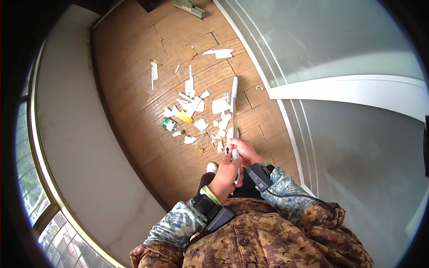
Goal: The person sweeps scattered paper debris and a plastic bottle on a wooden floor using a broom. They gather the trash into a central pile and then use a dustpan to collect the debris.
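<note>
Both my hands are closed around the pole of a long-handled floor sweeper or squeegee (pixel 235 117), one close behind the other. My left hand (pixel 228 174) grips the light-coloured end nearest my body. My right hand (pixel 244 152) is wrapped around the pole just ahead of it. The narrow white head of the tool lies farther out, at the right side of scattered white paper scraps (pixel 220 105). Among the litter are a clear plastic bottle with a green label (pixel 169 124) and a yellow strip (pixel 183 117). Brown torn pieces (pixel 189 51) lie farther off.
Wood-look tiles (pixel 157 160) form the floor. A pale wall (pixel 80 134) with windows runs along the left; frosted panels in white frames (pixel 285 124) stand on the right. A green plastic object (pixel 189 8) sits at the far end. My white shoe (pixel 211 167) is near the scraps.
</note>
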Demonstrator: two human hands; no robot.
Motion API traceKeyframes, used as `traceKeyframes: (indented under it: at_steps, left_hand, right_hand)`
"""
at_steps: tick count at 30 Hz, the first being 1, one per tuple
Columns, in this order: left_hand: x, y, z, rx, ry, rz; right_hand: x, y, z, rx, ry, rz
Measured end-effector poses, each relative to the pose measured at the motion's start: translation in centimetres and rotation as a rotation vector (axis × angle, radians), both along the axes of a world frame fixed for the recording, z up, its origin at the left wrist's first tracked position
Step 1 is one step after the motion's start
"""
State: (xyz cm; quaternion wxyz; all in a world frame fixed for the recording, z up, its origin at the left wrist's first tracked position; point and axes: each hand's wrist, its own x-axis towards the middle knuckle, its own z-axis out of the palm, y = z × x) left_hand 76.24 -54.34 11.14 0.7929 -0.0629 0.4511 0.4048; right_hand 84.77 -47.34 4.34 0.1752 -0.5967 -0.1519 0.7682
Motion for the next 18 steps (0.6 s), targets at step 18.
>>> traceKeyframes:
  at_steps: [18]
  left_hand:
    - [-5.0, 1.9, 3.2, 0.007, -0.387, -0.137]
  right_hand:
    - [-2.4, 1.5, 5.5, 0.156, -0.52, -0.008]
